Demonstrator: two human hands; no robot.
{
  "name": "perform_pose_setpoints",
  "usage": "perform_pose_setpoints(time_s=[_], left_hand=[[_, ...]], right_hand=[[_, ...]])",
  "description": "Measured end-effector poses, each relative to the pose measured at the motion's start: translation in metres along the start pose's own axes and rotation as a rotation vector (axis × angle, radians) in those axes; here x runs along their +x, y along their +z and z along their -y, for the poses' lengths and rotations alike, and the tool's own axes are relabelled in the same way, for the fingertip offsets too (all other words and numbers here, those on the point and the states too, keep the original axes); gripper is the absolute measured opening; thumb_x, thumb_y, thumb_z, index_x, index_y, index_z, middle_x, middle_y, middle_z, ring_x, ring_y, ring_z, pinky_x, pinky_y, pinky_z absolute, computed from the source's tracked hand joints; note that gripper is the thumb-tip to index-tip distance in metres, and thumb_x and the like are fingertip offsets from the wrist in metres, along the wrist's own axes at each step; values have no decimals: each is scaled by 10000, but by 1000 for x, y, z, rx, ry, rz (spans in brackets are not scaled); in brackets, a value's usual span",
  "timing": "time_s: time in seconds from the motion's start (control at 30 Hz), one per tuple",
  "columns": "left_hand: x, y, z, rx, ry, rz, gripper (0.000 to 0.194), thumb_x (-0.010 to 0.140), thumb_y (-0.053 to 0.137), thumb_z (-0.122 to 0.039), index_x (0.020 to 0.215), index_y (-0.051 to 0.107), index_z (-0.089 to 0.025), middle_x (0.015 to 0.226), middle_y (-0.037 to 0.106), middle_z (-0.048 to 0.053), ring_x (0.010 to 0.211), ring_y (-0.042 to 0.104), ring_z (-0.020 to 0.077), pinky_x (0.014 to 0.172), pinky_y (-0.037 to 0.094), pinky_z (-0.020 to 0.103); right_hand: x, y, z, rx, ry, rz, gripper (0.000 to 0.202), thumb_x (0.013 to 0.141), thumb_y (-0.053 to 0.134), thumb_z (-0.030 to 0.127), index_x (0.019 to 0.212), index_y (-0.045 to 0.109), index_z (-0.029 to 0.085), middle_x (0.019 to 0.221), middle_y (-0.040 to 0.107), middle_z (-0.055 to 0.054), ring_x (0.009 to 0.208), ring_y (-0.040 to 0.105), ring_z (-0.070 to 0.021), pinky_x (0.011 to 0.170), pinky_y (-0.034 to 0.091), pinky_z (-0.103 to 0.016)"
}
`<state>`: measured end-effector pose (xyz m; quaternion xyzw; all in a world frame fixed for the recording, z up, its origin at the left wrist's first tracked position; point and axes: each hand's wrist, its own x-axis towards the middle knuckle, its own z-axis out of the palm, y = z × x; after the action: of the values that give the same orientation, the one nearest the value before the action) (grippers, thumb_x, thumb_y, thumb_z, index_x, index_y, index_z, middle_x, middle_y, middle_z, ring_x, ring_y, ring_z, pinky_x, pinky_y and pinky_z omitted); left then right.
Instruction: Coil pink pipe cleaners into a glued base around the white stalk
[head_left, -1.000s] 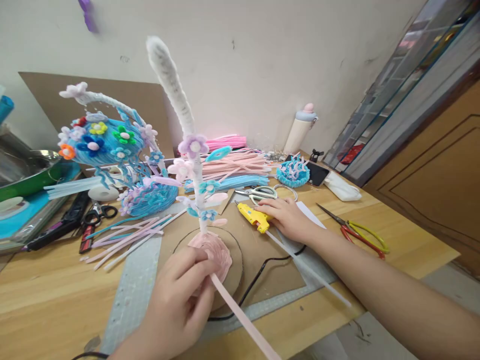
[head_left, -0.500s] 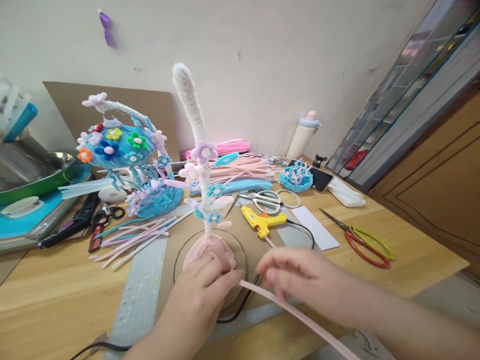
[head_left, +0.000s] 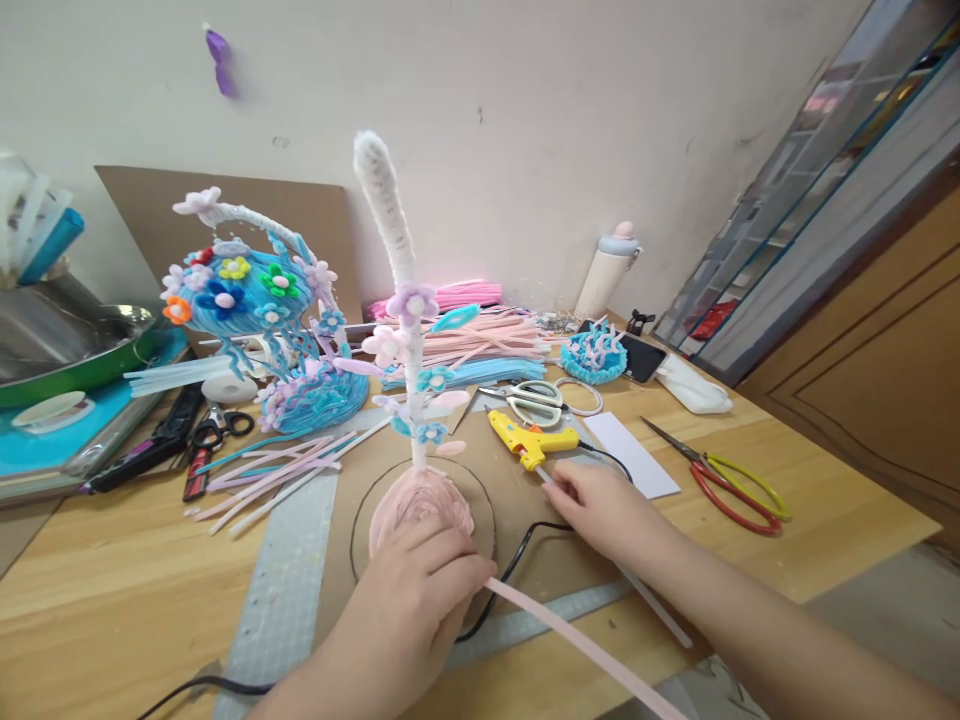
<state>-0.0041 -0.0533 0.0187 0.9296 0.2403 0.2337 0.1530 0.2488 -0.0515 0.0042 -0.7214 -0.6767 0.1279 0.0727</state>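
My left hand point(head_left: 424, 590) lies over the near side of a pink coiled base point(head_left: 424, 497), pinching a long pink strip point(head_left: 570, 636) that runs off toward the bottom right. From the base rises a white fuzzy stem point(head_left: 390, 205) with purple, pink and blue flowers. The base sits inside a circle drawn on brown cardboard point(head_left: 517, 510). My right hand point(head_left: 592, 500) is closed around the glue stick point(head_left: 546, 477) at the back of a yellow glue gun point(head_left: 532, 438); the stick's other end shows below my wrist.
Red-and-yellow-handled scissors point(head_left: 731, 490) lie at the right, near white paper point(head_left: 632, 455). White-handled scissors point(head_left: 534, 402) rest behind the glue gun. A blue flowered ornament point(head_left: 247, 290) stands at left, with loose pipe cleaners point(head_left: 277, 480) before it. A black cable point(head_left: 517, 560) crosses the cardboard.
My right hand has moved away from the pink strip, up to the glue gun's rear, and closed on the glue stick. My left hand stays on the base with the strip.
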Motion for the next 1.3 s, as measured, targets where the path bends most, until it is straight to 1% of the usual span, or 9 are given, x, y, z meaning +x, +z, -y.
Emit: perform_pose_setpoints(time_s=[0.13, 0.2, 0.3, 0.47, 0.53, 0.63, 0.83, 1.07, 1.3], left_hand=[[-1, -2, -4, -230, -12, 0, 268, 875, 391, -33, 995, 554, -209, 910, 645, 46, 943, 552, 174, 842, 455, 319], [0, -2, -9, -362, -66, -9, 238, 868, 350, -21, 876, 500, -206, 894, 601, 46, 883, 542, 152, 769, 463, 284], [6, 2, -20, -433, -159, -120, 189, 858, 372, -58, 754, 423, -208, 822, 519, 26, 765, 488, 142, 658, 430, 266], [24, 23, -41, -601, -392, -233, 93, 867, 538, -251, 864, 448, -225, 655, 387, -54, 595, 398, 105, 547, 364, 218], [32, 33, -47, -734, -476, -225, 296, 816, 641, -415, 942, 454, -224, 617, 308, -85, 525, 324, 82, 489, 313, 195], [41, 41, -54, -870, -493, -193, 578, 636, 756, -572, 1020, 514, -214, 715, 453, -53, 610, 450, 94, 537, 394, 203], [45, 41, -53, -832, -386, -156, 264, 819, 647, -429, 995, 650, -231, 971, 638, 40, 896, 600, 184, 837, 495, 336], [47, 44, -47, -922, -348, -123, 178, 807, 667, -399, 841, 721, -234, 821, 679, 23, 724, 621, 160, 695, 534, 301], [53, 37, -50, -975, -378, -80, 146, 752, 723, -372, 768, 740, -228, 688, 683, 4, 637, 598, 148, 673, 518, 286]], right_hand=[[-20, -8, -11, 302, -56, -63, 307, 916, 402, 378, 679, 493, 206, 586, 492, 30, 564, 465, -143, 531, 309, -253], [-34, -14, -17, 489, -46, -65, 315, 917, 410, 403, 684, 487, 205, 579, 431, 44, 557, 427, -134, 523, 318, -244], [-55, -22, -25, 722, -8, 0, 335, 923, 423, 435, 687, 476, 203, 593, 412, 46, 550, 410, -121, 513, 339, -229], [-85, -31, -31, 972, -106, 141, 415, 921, 406, 532, 671, 447, 204, 564, 408, 41, 492, 364, -100, 468, 311, -217], [-94, -32, -32, 1016, -209, 188, 451, 913, 383, 581, 674, 448, 204, 566, 412, 32, 494, 365, -101, 478, 318, -222], [-103, -34, -32, 1021, -302, 248, 480, 903, 362, 619, 681, 460, 204, 583, 433, 19, 525, 397, -111, 524, 348, -230], [-114, -36, -29, 1040, -204, 349, 483, 861, 396, 665, 711, 466, 212, 608, 416, 29, 541, 372, -114, 529, 338, -225], [-119, -61, -12, 936, -27, 261, 380, 861, 490, 490, 624, 414, 202, 578, 348, 47, 566, 318, -114, 516, 260, -226], [-116, -63, -10, 1080, -24, 356, 378, 868, 521, 493, 659, 443, 188, 579, 342, 65, 544, 294, -86, 483, 229, -206]])
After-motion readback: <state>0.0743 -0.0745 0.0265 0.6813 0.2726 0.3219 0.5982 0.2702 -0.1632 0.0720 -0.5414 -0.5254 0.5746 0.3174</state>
